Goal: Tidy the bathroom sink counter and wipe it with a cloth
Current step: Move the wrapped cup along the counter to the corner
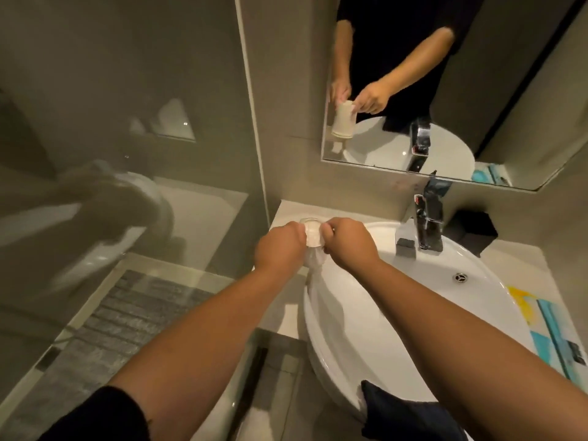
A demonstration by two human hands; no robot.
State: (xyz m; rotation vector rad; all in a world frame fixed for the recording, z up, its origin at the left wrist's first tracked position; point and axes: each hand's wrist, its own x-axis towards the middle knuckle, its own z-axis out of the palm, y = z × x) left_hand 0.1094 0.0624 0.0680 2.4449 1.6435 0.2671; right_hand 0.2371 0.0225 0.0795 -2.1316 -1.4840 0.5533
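Observation:
My left hand [278, 246] and my right hand [348, 245] meet over the back left corner of the counter [286, 214], both closed around a pale cup [312, 235]. A thin clear plastic wrap [315, 261] hangs from the cup between my hands. The mirror [477, 90] shows the same cup held in both hands. A dark cloth [404, 412] lies over the near rim of the white sink basin [429, 281].
A chrome tap [423, 224] stands behind the basin, with a black box [474, 229] to its right. A blue and yellow packet [547, 329] lies on the counter at the right. A glass shower screen [127, 154] rises on the left.

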